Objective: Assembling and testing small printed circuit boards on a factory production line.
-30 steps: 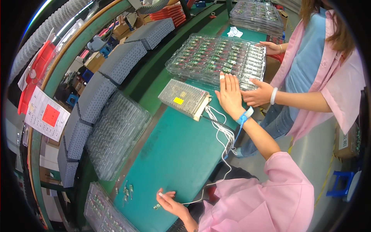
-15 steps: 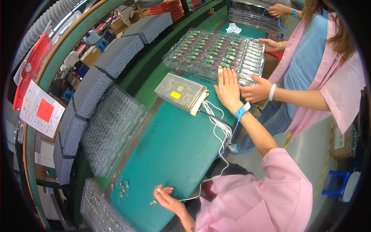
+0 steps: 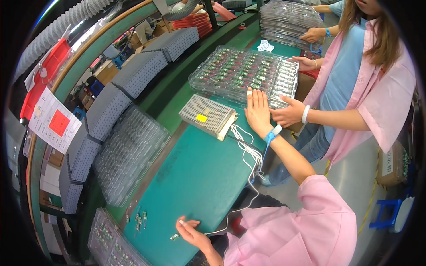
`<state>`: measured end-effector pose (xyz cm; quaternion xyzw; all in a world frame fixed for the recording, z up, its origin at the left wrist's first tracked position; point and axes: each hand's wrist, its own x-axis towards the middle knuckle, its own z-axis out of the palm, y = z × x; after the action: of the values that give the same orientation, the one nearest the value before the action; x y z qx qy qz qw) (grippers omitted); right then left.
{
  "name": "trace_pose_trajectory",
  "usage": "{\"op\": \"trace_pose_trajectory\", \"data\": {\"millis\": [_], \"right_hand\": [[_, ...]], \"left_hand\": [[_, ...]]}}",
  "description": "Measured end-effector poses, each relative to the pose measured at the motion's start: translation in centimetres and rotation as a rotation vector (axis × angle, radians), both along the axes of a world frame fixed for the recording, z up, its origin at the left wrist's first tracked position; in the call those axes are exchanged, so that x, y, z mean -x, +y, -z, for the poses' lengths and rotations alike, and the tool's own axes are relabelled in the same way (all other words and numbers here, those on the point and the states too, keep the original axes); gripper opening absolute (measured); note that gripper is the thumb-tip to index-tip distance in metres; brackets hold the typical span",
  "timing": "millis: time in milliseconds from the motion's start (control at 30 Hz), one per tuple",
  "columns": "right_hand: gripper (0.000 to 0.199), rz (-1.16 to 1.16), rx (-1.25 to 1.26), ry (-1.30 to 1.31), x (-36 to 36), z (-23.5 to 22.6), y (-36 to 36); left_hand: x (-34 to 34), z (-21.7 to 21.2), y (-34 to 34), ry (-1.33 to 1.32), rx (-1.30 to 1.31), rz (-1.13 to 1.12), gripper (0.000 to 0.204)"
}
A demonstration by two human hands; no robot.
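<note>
Hands — two: right hand point(image 3: 257, 111) flat on tray stack point(image 3: 242, 73); left hand point(image 3: 191, 232) pinching one small part.

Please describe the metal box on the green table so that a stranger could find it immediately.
Start from the long green table. Near its middle, just before the clear tray of small circuit boards, lies a perforated grey metal box, close beside the right hand. Only it carries a small yellow sticker and white wires leaving its end.

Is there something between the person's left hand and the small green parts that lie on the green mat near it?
Nothing visible stands between them. The left hand rests on the green mat, pinching the end of a white cable. The nearest small green part lies just beside its fingers, and the other small green parts lie a little farther left, with only bare mat between.
</note>
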<state>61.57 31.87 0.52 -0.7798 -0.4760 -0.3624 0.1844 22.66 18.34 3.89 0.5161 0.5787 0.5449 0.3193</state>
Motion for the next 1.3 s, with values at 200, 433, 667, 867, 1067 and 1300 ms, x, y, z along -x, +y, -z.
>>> {"op": "trace_pose_trajectory", "data": {"millis": [200,433,667,867,1067,1300], "right_hand": [[0.067,0.07,0.028,-0.078,-1.0,-0.3,0.2],[0.064,-0.063,-0.06,0.029,-0.8,-1.8,-0.3],[0.068,-0.082,-0.051,0.098,-0.5,-1.7,-0.5],[0.069,-0.09,-0.055,0.081,-0.7,-1.2,-0.6],[0.068,-0.071,-0.036,0.037,-0.4,-0.8,-0.5],[0.069,-0.022,-0.022,-0.011,-0.5,-0.7,-0.4]], "left_hand": [[-0.8,0.3,0.4,0.002,-0.003,0.019,0.022],[-1.4,0.1,0.7,-0.009,0.006,-0.038,0.022],[-1.4,0.5,1.2,-0.064,-0.01,-0.038,0.022],[-1.3,0.9,1.0,0.007,-0.028,-0.009,0.022],[-1.2,0.8,0.8,0.031,-0.032,-0.006,0.023],[-1.3,1.0,0.9,0.066,-0.027,0.0,0.02]]}}
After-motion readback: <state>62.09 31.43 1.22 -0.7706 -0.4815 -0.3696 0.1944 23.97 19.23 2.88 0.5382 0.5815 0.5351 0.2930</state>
